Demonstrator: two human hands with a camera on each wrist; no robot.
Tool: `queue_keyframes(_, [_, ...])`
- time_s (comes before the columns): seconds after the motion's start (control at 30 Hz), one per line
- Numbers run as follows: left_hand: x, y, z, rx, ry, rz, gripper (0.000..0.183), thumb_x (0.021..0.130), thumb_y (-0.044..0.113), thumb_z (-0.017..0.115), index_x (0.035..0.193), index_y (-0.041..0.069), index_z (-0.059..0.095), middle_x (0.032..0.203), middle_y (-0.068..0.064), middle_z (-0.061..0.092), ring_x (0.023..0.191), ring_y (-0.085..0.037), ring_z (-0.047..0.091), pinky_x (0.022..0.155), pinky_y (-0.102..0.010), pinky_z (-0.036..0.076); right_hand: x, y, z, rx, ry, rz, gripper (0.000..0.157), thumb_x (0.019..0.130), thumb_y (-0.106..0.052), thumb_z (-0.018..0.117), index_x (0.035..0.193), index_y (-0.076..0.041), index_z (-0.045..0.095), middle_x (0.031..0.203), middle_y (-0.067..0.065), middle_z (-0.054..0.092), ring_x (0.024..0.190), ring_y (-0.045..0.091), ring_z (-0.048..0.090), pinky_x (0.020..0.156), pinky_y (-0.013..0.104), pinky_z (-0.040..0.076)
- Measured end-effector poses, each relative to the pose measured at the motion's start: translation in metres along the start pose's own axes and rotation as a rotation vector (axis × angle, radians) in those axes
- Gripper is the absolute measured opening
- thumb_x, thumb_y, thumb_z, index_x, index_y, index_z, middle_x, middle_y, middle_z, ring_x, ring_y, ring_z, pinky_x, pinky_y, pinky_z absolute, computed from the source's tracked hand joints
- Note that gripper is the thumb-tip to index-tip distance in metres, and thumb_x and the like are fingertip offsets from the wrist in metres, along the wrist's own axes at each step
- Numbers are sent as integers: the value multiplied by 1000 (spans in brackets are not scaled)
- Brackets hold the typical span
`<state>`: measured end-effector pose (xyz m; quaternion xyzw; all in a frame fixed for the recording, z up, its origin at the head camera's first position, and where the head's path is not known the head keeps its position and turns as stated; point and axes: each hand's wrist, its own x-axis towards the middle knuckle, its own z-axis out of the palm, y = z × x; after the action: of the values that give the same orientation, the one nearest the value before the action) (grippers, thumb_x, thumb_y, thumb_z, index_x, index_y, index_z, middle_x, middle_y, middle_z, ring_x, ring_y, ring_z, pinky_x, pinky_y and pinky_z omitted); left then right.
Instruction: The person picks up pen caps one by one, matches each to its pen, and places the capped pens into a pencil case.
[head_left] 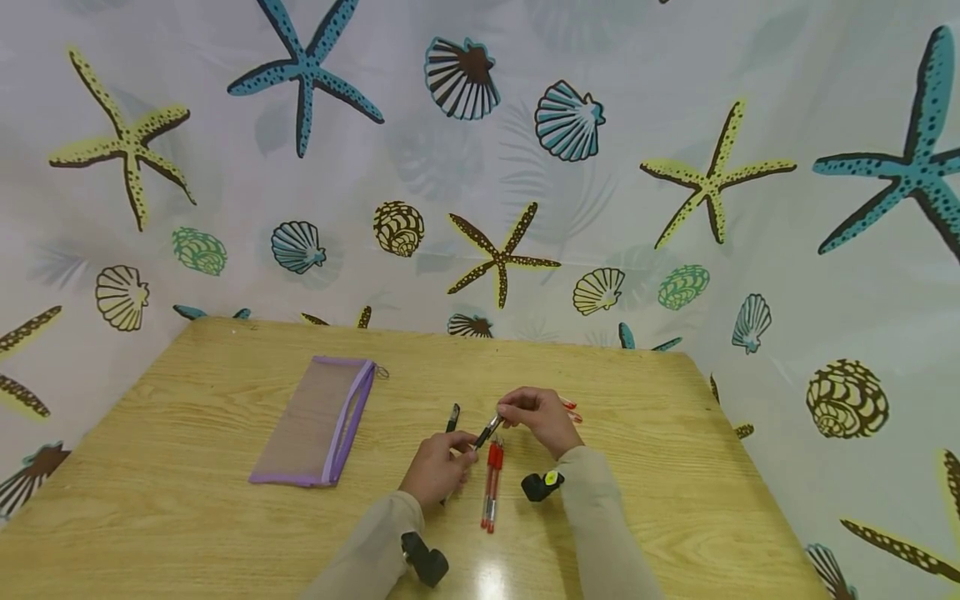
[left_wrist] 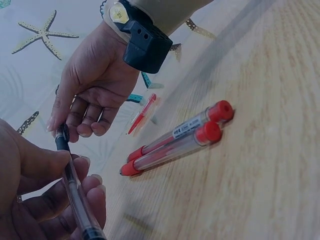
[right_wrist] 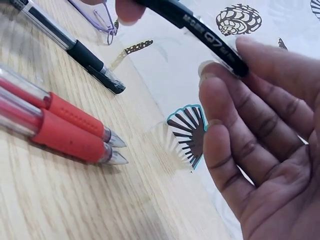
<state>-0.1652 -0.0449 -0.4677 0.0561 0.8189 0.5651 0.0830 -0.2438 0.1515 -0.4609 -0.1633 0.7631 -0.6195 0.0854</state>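
Observation:
In the head view, a black gel pen (head_left: 488, 431) is held slantwise above the table between both hands. My left hand (head_left: 437, 469) grips its barrel, thumb pressed along it in the left wrist view. My right hand (head_left: 542, 418) pinches the black cap (right_wrist: 212, 40) at the other end, which bears white lettering. Two red pens (head_left: 491, 492) lie uncapped side by side below the hands, tips pointing away. Another black pen (head_left: 453, 417), capped, lies beyond the left hand, which partly hides it.
Red pen caps (head_left: 573, 414) lie on the table past the right hand. At the left, a mesh zip pouch (head_left: 311, 425) with purple edging lies flat. A curtain (head_left: 420, 167) printed with shells and starfish stands around the wooden table (head_left: 187, 508).

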Motion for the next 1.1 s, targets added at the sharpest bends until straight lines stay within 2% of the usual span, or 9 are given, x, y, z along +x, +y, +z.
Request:
queue_keyframes(0.23, [0, 1, 0, -11, 1, 10, 26, 95, 8, 60, 118, -1, 65, 94, -7, 61, 61, -14, 57, 54, -30, 50, 0, -1, 2, 5, -3, -12, 30, 90, -11, 69, 107, 13, 65, 88, 7, 71, 75, 15, 66, 78, 47, 54])
queue_keyframes(0.5, [0, 1, 3, -23, 46, 15, 23, 93, 6, 62, 114, -2, 67, 91, -8, 64, 60, -13, 56, 54, -30, 50, -2, -3, 5, 48, -22, -29, 33, 89, -7, 68, 108, 19, 62, 86, 7, 70, 73, 13, 65, 78, 48, 54])
queue_keyframes(0.67, [-1, 1, 4, -72, 65, -8, 24, 94, 3, 59, 116, -5, 66, 94, -14, 69, 61, -16, 59, 53, -30, 51, -2, -3, 7, 48, -37, -55, 31, 89, -6, 68, 107, 19, 62, 88, 12, 70, 73, 15, 65, 79, 49, 53])
queue_keyframes(0.9, [-2, 2, 5, -109, 81, -28, 23, 94, 0, 59, 114, -7, 66, 89, -12, 68, 60, -15, 60, 54, -30, 53, -2, -2, 9, 46, -49, -69, 31, 88, -7, 69, 106, 19, 63, 88, 8, 70, 72, 13, 64, 76, 45, 55])
queue_keyframes(1.1, [-3, 1, 5, -108, 71, -30, 23, 94, 1, 59, 115, -7, 66, 89, -11, 68, 59, -14, 59, 55, -31, 53, -3, 0, 8, 37, -59, -62, 32, 89, -8, 69, 107, 17, 64, 89, 7, 70, 71, 11, 63, 76, 47, 54])
